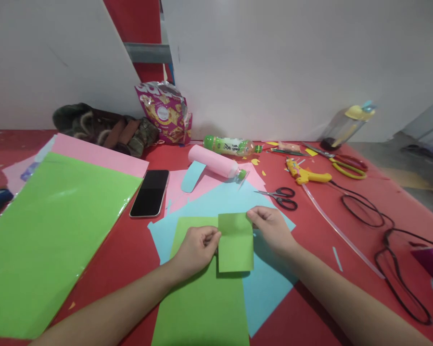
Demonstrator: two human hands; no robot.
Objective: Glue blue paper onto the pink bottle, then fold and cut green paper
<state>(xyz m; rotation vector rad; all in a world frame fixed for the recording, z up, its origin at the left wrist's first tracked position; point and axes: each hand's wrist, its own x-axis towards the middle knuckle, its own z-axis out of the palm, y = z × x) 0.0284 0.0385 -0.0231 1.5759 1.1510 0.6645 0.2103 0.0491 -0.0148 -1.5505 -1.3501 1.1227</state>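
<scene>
White wall panels (292, 72) at the back, red tabletop (119, 250) across most of the view; clock directions taken from the small green paper (235, 254) at center front. Big pack of green sheets (54, 221), shiny plastic edges, at 9 o'clock, pink showing along its top. Light blue sheet (270, 288) under the work area, green sheet (202, 312) on top of it, toward 7 o'clock. Camouflage bag (106, 129) at 10, purple snack bag (168, 113) upright at 11, against it. Clear bottle with yellow lid (341, 126) between 1 and 2. Pink-wrapped bottle (212, 161) on its side at 11, green-capped; labelled drink bottle (231, 145) lying behind it at 12. Smartphone (149, 193), dark screen, near 10.

Left hand (198, 247) at 9: thumb and finger together, pinching the small paper's left edge. Right hand (270, 226) between 1 and 2: pinched on its top right corner. Paper is creased crosswise, held over the green and light blue sheets. Yellow glue gun (306, 174) at 2, red-and-yellow scissors (348, 166) beyond, black-handled scissors (283, 196) nearer. Yellow scraps (255, 162) around 12 to 1.
</scene>
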